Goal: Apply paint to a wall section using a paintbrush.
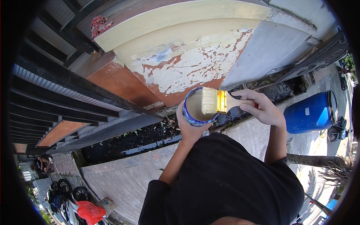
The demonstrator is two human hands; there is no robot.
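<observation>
Two grips clamped: left grip (189, 126) round the blue-rimmed can (195, 121), right grip (259, 107) on the handle of the paintbrush (221, 101). Bristles sit over can mouth; peeling wall (187, 63) beyond.

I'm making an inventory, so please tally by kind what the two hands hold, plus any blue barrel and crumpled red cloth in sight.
Brush: 1, in the right hand
Can: 1, in the left hand
Blue barrel: 1
Crumpled red cloth: 1
Total: 4
</observation>
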